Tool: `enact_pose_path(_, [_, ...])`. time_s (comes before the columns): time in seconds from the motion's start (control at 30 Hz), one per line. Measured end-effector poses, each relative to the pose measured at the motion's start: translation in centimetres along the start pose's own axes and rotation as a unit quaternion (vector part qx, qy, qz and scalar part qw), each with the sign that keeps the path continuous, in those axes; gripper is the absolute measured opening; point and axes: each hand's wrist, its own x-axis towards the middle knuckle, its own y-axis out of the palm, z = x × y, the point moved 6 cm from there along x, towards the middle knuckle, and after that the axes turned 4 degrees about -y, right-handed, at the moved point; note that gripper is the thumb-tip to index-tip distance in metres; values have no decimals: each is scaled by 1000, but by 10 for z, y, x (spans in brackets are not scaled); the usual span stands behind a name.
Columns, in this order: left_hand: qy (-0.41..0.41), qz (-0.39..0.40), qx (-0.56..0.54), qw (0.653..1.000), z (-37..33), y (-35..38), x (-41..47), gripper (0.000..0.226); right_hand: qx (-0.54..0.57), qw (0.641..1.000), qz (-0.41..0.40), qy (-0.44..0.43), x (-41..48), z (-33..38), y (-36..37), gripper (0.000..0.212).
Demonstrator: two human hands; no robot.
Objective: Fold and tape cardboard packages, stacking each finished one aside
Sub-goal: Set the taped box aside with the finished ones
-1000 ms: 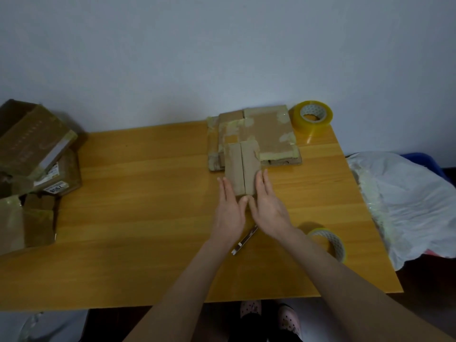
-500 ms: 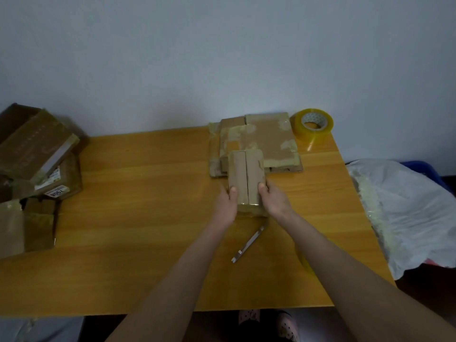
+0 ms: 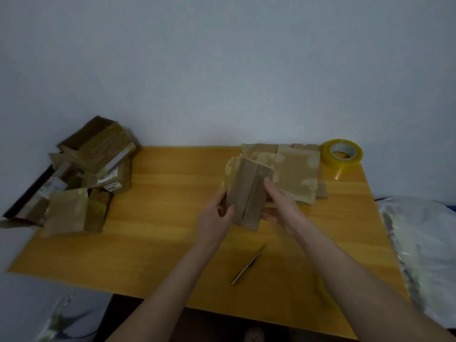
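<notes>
Pale wall at the back, yellow wooden table [image 3: 160,218] beneath it; on my feed both hands are up over its middle. The left hand [image 3: 214,220] grips the left edge of the folded cardboard package [image 3: 246,191], thumb on its face. The right hand [image 3: 278,206] clasps the opposite edge, thumb on top and fingers curled underneath. The package sits between them, off the table and tilted. Just beyond the right hand lies a stack of flat taped cardboard [image 3: 293,174], and further out past it a tape roll [image 3: 341,153]. Behind both hands, between the forearms, a slim cutter [image 3: 246,265] lies on the wood. Well out from the left hand is a heap of boxes [image 3: 93,164]; beside the right forearm, a white plastic bag [image 3: 424,243].
</notes>
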Motion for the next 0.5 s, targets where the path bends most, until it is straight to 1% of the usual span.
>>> enact_pose_path(0.07, [25, -24, 23, 999, 0, -21, 2, 48, 45, 999, 19, 21, 2, 7, 13, 75])
enact_pose_path(0.13, [41, -40, 46, 997, 2, -38, 4, 48, 59, 996, 34, 48, 7, 11, 27, 84])
enact_pose_path(0.2, [60, -67, 67, 994, 5, -54, 7, 48, 77, 992, 67, 78, 12, 15, 48, 95])
enact_pose_path(0.23, [67, -80, 73, 992, 8, -63, 10, 49, 81, 990, 80, 87, 15, 17, 59, 96])
enact_pose_path(0.27, [62, -92, 77, 991, 13, -71, 15, 49, 84, 989, 86, 89, 19, 20, 71, 90])
enact_pose_path(0.37, [30, -95, 67, 993, 31, -94, 37, 53, 109, 988, 85, 76, 33, 25, 109, 60])
enact_pose_path(0.43, [23, -76, 37, 996, 47, -105, 55, 58, 111, 988, 84, 65, 48, 21, 137, 53])
enact_pose_path(0.5, [7, -55, 23, 998, 68, -115, 75, 66, 82, 993, 70, 56, 67, 15, 167, 54])
